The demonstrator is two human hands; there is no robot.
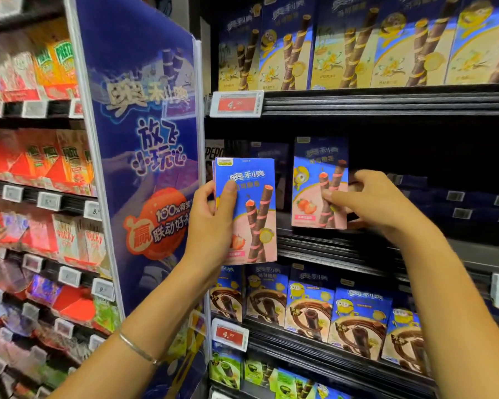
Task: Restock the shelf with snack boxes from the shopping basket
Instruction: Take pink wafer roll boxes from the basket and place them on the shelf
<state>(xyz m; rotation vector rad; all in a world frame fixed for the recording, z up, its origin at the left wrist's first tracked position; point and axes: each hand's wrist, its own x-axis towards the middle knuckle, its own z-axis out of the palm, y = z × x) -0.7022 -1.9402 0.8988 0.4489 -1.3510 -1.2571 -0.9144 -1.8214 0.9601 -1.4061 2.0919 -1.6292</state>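
Left hand [211, 217] grips strawberry box [249, 214], thumb on front, just left of shelf box [311, 168]. Right hand [372, 197] pinches shelf box's right edge, box upright.

Left shelving [26, 168] motion-blurred; its price tags [49, 200] unreadable. Top-row boxes [343, 38] cut by upper edge. Right hand [378, 203] covers right edge of shelved box [317, 168]. Left hand [211, 217]: boxes behind front box [254, 197], count unclear. Middle shelf [343, 254] depth too dark.
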